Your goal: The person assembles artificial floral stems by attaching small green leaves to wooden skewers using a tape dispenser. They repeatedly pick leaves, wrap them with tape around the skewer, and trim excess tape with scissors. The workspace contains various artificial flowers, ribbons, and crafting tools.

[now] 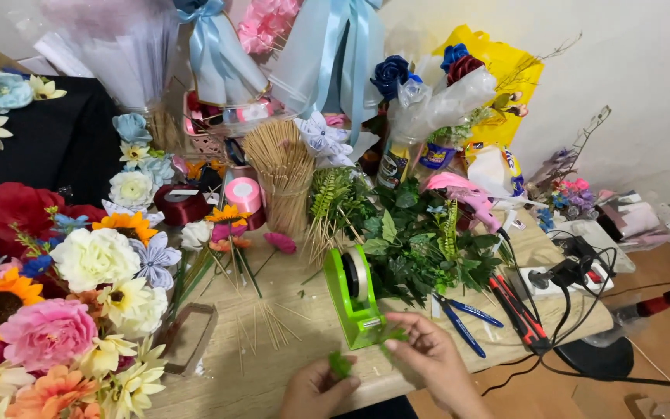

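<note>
Hands: left hand [316,388] pinches small green leaf sprig [340,363]; right hand [428,357] pinches its other green piece [391,336], both just before bright green plastic tape dispenser [354,299].
Sprig: probably light, soft, easily crushed; best held by stem.

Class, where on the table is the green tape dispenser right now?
In the head view, the green tape dispenser stands at the table's near edge, just above the right hand, beside the leafy greenery.

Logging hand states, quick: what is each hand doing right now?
Left hand: closed on a small green leaf piece.
Right hand: pinching a green sprig beside the green tape dispenser.
</note>
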